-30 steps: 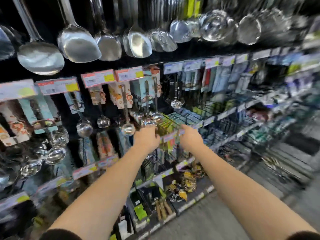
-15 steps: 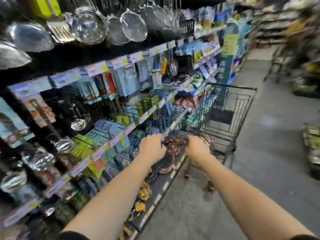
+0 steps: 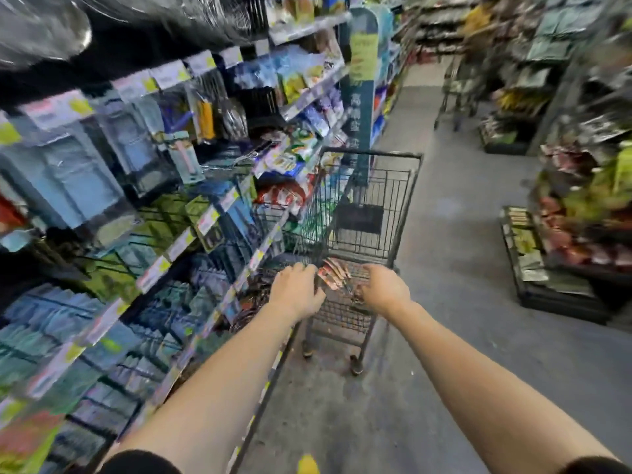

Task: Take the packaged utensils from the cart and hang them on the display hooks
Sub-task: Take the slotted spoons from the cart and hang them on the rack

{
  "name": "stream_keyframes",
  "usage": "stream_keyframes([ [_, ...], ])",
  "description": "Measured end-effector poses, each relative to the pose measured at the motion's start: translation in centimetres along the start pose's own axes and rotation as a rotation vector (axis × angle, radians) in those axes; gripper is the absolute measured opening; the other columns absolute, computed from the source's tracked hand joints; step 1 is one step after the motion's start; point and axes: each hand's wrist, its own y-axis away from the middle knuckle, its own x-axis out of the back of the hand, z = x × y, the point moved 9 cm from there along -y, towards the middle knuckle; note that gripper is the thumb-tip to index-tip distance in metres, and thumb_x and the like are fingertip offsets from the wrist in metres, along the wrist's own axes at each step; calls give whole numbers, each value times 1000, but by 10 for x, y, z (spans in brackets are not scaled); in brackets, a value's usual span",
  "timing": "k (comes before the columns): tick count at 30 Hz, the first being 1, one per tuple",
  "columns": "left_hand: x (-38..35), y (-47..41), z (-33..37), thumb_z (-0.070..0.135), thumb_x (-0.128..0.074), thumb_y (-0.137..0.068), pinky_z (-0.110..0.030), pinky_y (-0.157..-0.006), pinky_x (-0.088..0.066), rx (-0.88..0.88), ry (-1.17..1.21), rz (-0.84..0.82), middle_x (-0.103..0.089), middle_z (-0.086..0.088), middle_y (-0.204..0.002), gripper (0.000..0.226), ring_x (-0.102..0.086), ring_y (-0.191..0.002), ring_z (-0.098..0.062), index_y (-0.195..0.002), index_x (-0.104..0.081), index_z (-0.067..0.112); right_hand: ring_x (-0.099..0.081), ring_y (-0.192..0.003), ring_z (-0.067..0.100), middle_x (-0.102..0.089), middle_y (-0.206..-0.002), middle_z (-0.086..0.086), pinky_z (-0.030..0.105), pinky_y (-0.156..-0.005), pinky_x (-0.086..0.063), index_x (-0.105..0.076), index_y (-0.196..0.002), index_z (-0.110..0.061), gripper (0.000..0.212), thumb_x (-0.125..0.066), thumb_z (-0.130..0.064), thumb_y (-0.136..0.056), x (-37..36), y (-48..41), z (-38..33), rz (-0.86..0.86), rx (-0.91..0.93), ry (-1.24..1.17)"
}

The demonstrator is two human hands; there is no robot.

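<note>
Black wire cart (image 3: pixel 371 154) beside the display shelves (image 3: pixel 208 218), reddish packaged utensils (image 3: pixel 333 277) lying in its basket, left hand (image 3: pixel 295 293) and right hand (image 3: pixel 384 289) curled down at either end of them (too blurred to tell grip from mere touch).

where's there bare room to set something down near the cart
Bare floor between the cart and the low display to its right. Crowded: the shelves on its left, and the cart's near end, where the packages lie.
</note>
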Motion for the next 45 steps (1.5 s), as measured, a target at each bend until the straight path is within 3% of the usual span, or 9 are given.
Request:
stream_keyframes([
  [4,-26,-75,-9,46,-52,-98,-44,-101,-48,-4,33,-38,-57,-10,-130,48,-57,-119,-29,-135,-52,16,-59,-128,33,-60,-144,10,43,-99,-54,-53,-143,-17,49,-54,-15,-95,-11,-73,5,-22,5,31],
  [8,-53,-159,-32,43,-53,-99,-42,-99,-47,10,79,-93,-58,-12,-128,43,-57,-117,-29,-130,-53,13,-58,-133,29,-57,-150,7,42,-105,-52,-48,-151,-18,58,-52,-14,-94,-28,-162,6,-38,-20,35],
  [16,-85,-297,-70,40,-52,-100,-44,-101,-46,27,57,-201,-56,-15,-131,44,-56,-120,-31,-134,-51,11,-67,-113,30,-67,-129,10,43,-88,-60,-57,-136,-17,41,-60,-17,-95,-52,-305,4,-165,-63,156],
  [24,-131,-403,-81,41,-51,-99,-45,-105,-45,85,50,-305,-55,-15,-135,49,-55,-123,-31,-137,-50,10,-71,-101,30,-69,-123,11,45,-86,-62,-62,-131,-17,37,-60,-22,-94,-88,-424,41,-269,-117,137],
  [29,-169,-467,-85,41,-52,-98,-44,-102,-48,184,84,-371,-57,-14,-132,47,-57,-121,-30,-134,-53,12,-67,-116,30,-68,-131,11,42,-96,-58,-61,-136,-18,43,-59,-20,-92,-111,-507,69,-370,-80,182],
  [36,-226,-520,-78,40,-49,-101,-47,-109,-43,348,99,-516,-56,-15,-136,46,-55,-127,-32,-137,-51,12,-65,-115,34,-66,-129,12,43,-91,-57,-57,-135,-16,43,-55,-14,-91,-161,-591,102,-592,46,251],
  [40,-261,-537,-69,39,-49,-102,-48,-110,-44,398,146,-585,-52,-17,-139,51,-52,-130,-34,-142,-46,8,-68,-108,33,-69,-122,13,45,-89,-60,-56,-136,-15,38,-55,-16,-98,-197,-614,126,-681,5,216],
  [42,-279,-544,-68,38,-51,-102,-47,-107,-44,405,156,-605,-54,-17,-136,47,-54,-127,-34,-138,-49,8,-66,-114,36,-67,-126,16,47,-97,-57,-54,-136,-12,36,-54,-24,-102,-216,-621,136,-728,-21,193],
  [45,-318,-559,-73,36,-52,-100,-48,-105,-47,411,158,-639,-56,-17,-135,43,-57,-124,-35,-133,-55,9,-64,-118,36,-66,-131,18,39,-94,-54,-57,-136,-11,38,-52,-30,-104,-250,-629,155,-778,-78,151],
])
